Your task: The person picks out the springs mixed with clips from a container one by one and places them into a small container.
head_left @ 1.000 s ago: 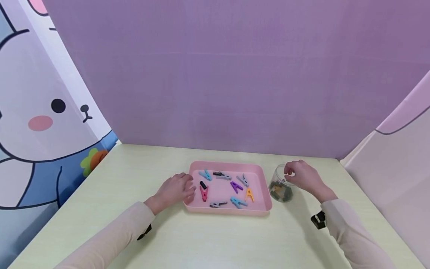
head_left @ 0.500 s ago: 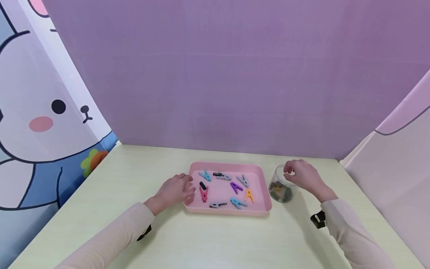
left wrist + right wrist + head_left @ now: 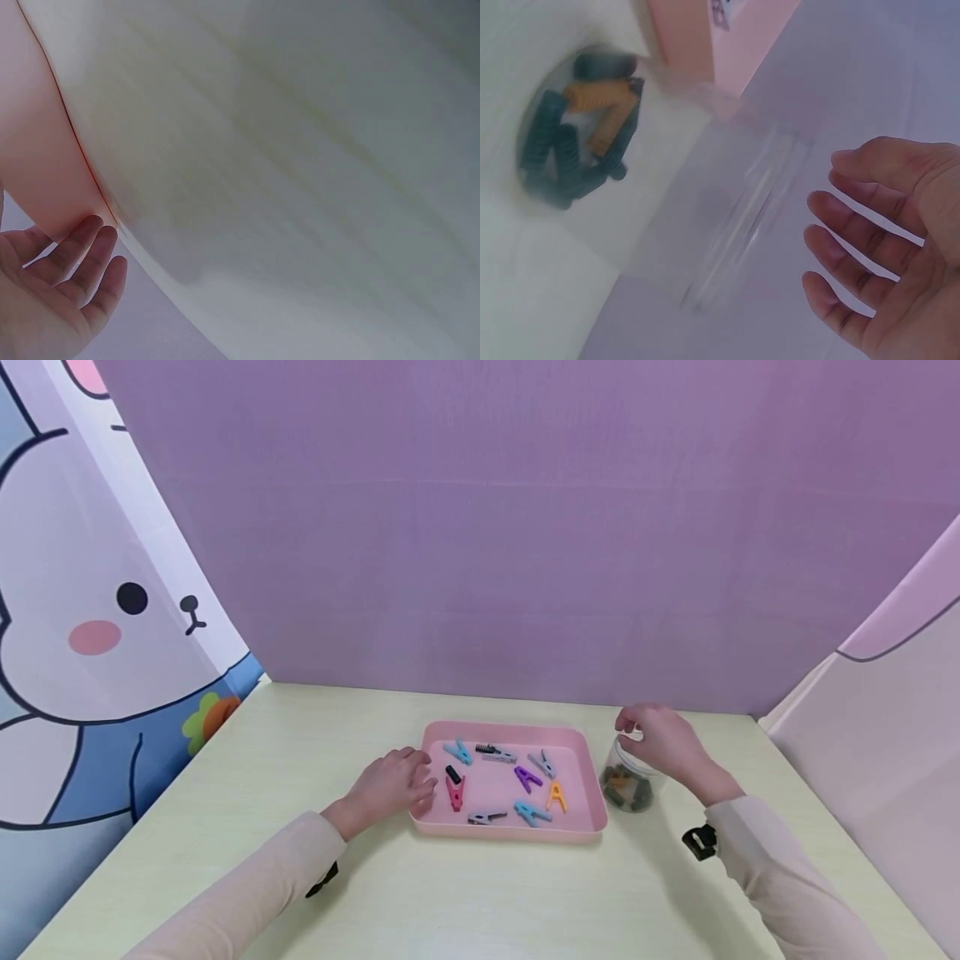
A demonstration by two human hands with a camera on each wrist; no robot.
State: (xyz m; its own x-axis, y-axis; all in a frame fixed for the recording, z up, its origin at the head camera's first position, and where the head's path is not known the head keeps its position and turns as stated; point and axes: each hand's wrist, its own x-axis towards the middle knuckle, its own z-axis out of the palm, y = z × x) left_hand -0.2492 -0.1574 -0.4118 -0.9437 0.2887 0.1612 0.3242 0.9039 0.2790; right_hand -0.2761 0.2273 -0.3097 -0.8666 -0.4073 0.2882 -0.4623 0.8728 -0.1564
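Fingers bent and parted, my right hand point(image 3: 663, 745) hovers over the mouth of a clear jar point(image 3: 611, 765); in the right wrist view nothing lies between its thumb and fingers. Dark green point(image 3: 544, 135) and orange point(image 3: 596, 96) ridged pieces lie in the bottom of the jar. At the left end of a pink tray point(image 3: 510, 833) is my left hand point(image 3: 386, 783), loosely bent, fingertips right at the rim. Small clips are spread in the tray, among them a pink one point(image 3: 456, 795), a purple one point(image 3: 528, 778), a yellow one point(image 3: 556, 795) and a light blue one point(image 3: 533, 812).
Tray and jar stand side by side on a pale wooden table point(image 3: 480, 902). Behind the table hangs a purple cloth point(image 3: 480, 568), with a cartoon-printed cloth point(image 3: 90, 577) on the left and a pale one point(image 3: 885, 735) on the right.
My right hand has shifted left and slightly up, further over the jar's mouth. The left hand, the tray and the clips have stayed where they were.
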